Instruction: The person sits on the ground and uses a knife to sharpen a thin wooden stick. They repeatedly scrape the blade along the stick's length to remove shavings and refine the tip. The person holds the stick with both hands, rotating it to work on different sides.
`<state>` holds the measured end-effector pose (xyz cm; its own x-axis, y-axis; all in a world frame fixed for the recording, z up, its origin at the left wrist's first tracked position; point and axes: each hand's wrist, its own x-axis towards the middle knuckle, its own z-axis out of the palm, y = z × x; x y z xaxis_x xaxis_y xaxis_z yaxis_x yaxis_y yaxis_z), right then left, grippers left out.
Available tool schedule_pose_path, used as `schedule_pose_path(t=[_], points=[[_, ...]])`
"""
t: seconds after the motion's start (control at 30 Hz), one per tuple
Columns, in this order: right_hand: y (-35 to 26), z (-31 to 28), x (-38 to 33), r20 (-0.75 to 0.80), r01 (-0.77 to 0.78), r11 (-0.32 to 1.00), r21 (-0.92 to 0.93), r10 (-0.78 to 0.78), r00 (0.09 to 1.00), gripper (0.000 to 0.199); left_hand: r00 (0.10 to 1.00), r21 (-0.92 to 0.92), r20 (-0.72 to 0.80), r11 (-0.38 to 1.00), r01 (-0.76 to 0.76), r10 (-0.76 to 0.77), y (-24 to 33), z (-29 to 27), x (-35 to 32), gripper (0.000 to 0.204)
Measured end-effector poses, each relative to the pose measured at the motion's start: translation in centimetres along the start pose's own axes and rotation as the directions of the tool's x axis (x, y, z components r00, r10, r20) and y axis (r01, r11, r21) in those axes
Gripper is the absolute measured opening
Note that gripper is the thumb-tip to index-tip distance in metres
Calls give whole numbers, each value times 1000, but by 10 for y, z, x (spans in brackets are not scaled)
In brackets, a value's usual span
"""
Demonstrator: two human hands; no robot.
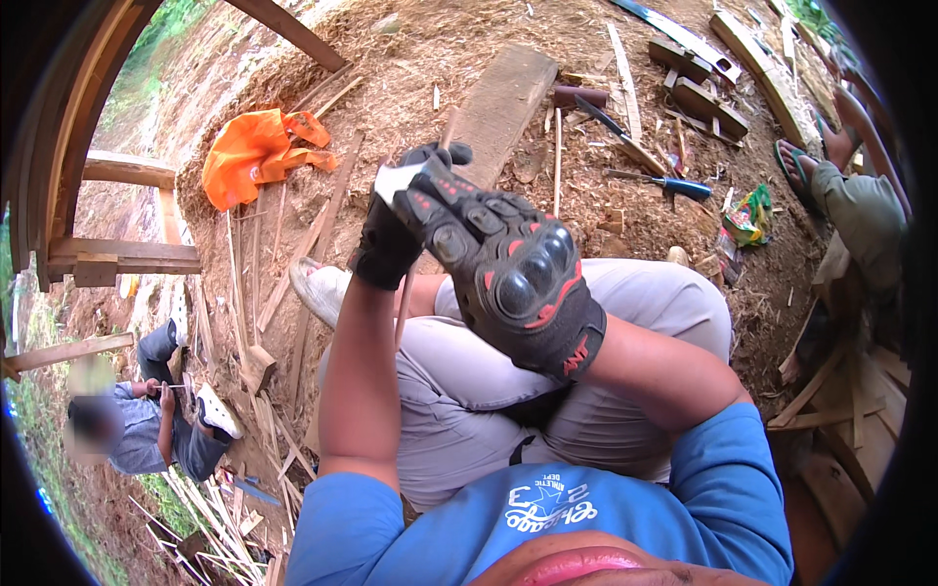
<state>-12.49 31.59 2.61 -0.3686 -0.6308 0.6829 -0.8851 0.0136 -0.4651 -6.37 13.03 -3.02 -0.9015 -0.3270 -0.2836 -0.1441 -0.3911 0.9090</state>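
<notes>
Right hand [430,195]: black glove [479,225], red accents; glossy dark knuckle shell [532,269], rounded, edged in red; smaller raised pads along the fingers; red lettering on the cuff [583,347]. Left hand [391,220]: black glove, mostly hidden, dark cuff at wrist. Upper body: blue shirt [420,537], short sleeves [728,464]; white chest print [550,503] of lettering, digits and a star outline. Legs: pale grey trousers [655,303], creased. Foot: one pale shoe [322,291], surface detail unclear.
</notes>
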Motion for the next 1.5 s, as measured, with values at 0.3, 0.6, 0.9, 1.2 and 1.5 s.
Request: schedule_pose_path(t=[0.3, 0.6, 0.9, 1.2, 1.5], points=[[85, -30, 21, -20, -524, 842, 124, 530, 848, 33, 818, 119, -388, 903, -412, 424, 37, -23, 24, 24], [136, 3, 8, 122, -565, 824, -45, 566, 815, 38, 767, -110, -502, 850, -516, 401, 49, -38, 26, 20], [73, 31, 5, 670, -833, 243, 497, 503, 547, 42, 774, -373, -458, 696, -613, 437, 55, -64, 22, 21], [56, 40, 7, 659, -839, 165, 519, 547, 516, 44, 797, -404, -444, 702, -587, 410, 61, -67, 19, 25], [86, 55, -5, 546, -715, 638, 286, 504, 669, 37, 755, -230, -488, 770, -595, 437, 65, -94, 10, 35]])
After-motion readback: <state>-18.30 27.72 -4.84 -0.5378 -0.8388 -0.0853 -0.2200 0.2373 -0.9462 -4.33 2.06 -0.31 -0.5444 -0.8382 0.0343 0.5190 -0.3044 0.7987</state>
